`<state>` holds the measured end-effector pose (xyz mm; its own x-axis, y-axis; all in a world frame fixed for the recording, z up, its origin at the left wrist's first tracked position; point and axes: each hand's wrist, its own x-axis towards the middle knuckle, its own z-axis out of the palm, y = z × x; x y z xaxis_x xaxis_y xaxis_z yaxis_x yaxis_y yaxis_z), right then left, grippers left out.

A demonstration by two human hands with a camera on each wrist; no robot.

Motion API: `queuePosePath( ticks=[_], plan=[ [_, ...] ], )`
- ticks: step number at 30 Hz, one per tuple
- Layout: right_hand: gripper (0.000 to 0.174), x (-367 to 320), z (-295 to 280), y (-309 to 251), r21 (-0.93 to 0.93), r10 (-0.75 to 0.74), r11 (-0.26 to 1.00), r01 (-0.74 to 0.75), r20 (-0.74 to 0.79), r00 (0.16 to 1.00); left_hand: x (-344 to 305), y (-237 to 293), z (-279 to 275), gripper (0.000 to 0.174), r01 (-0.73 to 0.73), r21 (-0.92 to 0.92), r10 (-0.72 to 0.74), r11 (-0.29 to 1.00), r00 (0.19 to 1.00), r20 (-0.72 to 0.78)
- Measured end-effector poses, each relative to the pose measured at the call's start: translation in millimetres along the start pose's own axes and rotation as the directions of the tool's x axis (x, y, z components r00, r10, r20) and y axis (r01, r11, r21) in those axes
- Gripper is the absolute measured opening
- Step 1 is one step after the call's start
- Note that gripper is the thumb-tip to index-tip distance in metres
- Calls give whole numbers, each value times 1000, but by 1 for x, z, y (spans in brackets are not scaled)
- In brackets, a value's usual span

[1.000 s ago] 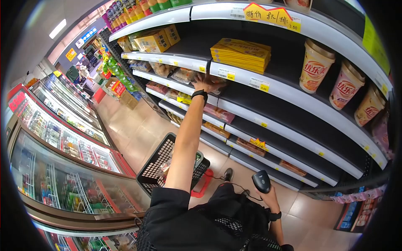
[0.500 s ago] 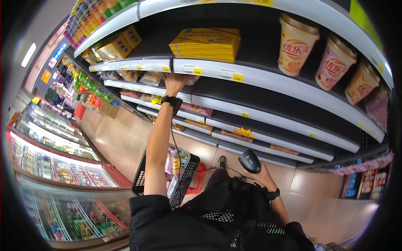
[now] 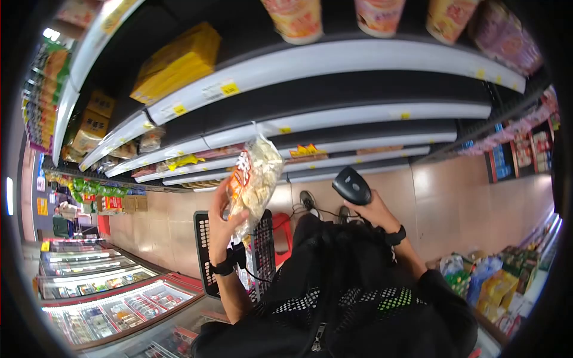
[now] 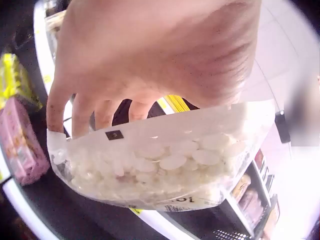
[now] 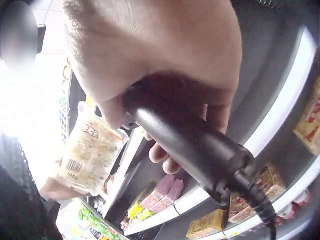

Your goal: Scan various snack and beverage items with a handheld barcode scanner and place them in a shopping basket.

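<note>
A clear bag of pale, round pieces with an orange and white label is gripped by my left hand in front of the shelves. In the left wrist view the fingers of my left hand curl over the edge of the bag. My right hand holds a black handheld scanner. The right wrist view shows my right hand wrapped round the scanner's handle, its cord hanging down, and the bag's barcode side off to the left.
A dark basket holding some packages stands on the floor below my left arm, beside a red object. Shelves carry cups and yellow packs. Glass-topped freezers are at the lower left, piled goods at the lower right.
My left hand has come back from the shelf with the bag in its grip. The head view has turned, and the scanner remains in my right hand.
</note>
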<state>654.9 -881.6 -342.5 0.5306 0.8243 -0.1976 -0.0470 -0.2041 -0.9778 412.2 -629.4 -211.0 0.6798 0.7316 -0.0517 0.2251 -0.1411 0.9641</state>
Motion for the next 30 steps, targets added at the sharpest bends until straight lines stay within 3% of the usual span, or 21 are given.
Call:
queuePosePath(
  ticks=[3,4,5,7,11,15,17,19,21,23,24,28,30],
  plan=[
    [31,-17,-6,-5,57,31,998,-27,-69,997,-25,-28,29,81,184,-438,-141,880,982,128],
    [27,-21,-8,4,144,2,990,6,-56,998,-39,-49,30,74,367,-507,-342,780,928,145],
    [22,-27,-9,-2,198,25,980,-17,-40,999,-38,-87,33,68,415,-595,-335,688,909,247],
    [18,-39,-10,-8,245,13,970,-5,-31,999,-37,-114,49,60,478,-713,-268,514,878,396],
    [16,-64,0,-20,306,28,952,-9,-56,998,-35,-138,67,66,498,-752,-229,433,867,442],
    [19,-85,27,-35,435,69,899,-57,-13,998,-26,-159,75,66,549,-685,-216,479,830,514],
    [21,-90,41,-38,233,24,972,-33,42,999,-21,-166,79,66,569,-657,-221,495,814,538],
    [22,-92,59,-33,203,18,979,-23,25,1000,-19,-158,80,79,637,-564,-340,526,765,547],
    [23,-95,78,-36,190,57,980,-61,23,998,-21,-149,78,80,651,-547,-336,527,750,569],
    [22,-101,97,-42,196,65,978,-66,11,998,-24,-143,75,81,617,-523,-219,588,743,632],
    [22,-103,105,-44,214,62,975,-61,6,998,-26,-140,73,81,614,-566,-146,550,738,659],
    [20,-112,138,-45,284,124,952,-117,-9,992,-40,-145,34,85,618,-541,-207,570,746,633],
    [22,-114,153,-44,310,133,943,-124,-8,991,-49,-142,9,84,583,-498,-226,642,764,604]
  ],
)
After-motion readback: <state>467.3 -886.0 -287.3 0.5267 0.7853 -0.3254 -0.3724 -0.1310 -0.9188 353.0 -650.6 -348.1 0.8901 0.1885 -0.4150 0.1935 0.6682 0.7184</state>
